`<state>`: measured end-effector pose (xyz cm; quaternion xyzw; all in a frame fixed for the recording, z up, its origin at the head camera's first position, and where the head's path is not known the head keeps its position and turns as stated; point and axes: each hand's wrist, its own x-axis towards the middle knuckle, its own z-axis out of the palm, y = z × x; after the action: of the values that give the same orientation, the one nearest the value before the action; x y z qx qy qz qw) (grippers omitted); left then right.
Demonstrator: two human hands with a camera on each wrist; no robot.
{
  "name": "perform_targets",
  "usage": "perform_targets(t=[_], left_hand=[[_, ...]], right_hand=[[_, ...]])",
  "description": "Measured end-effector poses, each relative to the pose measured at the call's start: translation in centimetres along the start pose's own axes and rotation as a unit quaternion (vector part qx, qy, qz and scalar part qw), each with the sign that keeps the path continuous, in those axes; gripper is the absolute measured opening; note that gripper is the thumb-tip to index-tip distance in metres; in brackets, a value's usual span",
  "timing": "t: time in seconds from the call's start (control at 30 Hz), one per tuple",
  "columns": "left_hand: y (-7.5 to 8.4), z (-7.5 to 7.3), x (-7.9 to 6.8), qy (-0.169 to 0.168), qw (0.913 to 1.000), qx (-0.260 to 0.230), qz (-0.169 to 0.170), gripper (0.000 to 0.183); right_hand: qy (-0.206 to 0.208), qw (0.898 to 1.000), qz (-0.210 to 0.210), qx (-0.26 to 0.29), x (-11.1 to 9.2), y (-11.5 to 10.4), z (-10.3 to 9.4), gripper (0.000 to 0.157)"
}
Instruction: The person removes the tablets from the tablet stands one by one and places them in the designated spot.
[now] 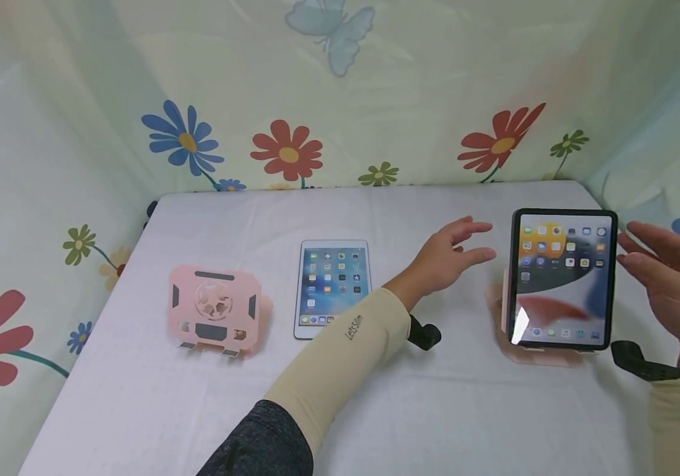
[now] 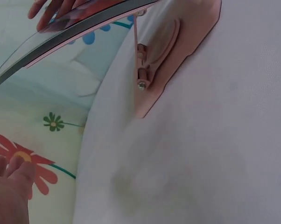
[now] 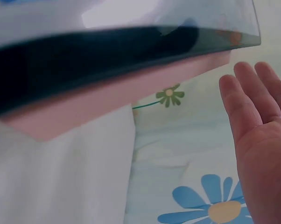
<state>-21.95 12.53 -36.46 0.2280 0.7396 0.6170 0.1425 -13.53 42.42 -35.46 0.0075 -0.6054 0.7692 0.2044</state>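
A black-framed tablet [image 1: 561,281] with its screen lit leans upright on a pink folding stand [image 2: 192,35] at the right of the table. My left hand [image 1: 447,254] hovers to the left of this tablet, fingers extended and holding nothing. On the other side my right hand [image 1: 670,281] is raised by the tablet's right edge, its fingers loosely spread with nothing in them. In the right wrist view, a gap shows between those fingers [image 3: 252,93] and the tablet. The stand is mostly hidden behind the tablet in the head view.
A smaller white tablet [image 1: 334,277], screen lit, is at mid-table, its lower right corner hidden by my left sleeve [image 1: 346,363]. Left of it stands a second pink stand [image 1: 215,307] bearing no tablet. Flowered curtains [image 1: 411,99] border the white-covered table [image 1: 435,423] at the back and sides.
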Motion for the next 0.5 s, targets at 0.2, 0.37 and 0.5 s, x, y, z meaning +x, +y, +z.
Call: perform_targets(t=[0.2,0.37,0.5], left_hand=[[0.3,0.8,0.4,-0.012,0.9994,0.011,-0.029,0.045],[0.4,1.3,0.4,-0.021,0.9987,-0.011,-0.045,0.043],[0.5,1.7,0.4,-0.017,0.998,-0.017,-0.058,0.043]], right_hand=[[-0.021,1.0,-0.001,0.02,0.2,0.4,-0.5,0.041],[-0.048,0.998,0.016,0.041,0.2,0.7,-0.6,0.042],[-0.054,0.997,0.039,0.036,0.0,1.1,-0.6,0.043]])
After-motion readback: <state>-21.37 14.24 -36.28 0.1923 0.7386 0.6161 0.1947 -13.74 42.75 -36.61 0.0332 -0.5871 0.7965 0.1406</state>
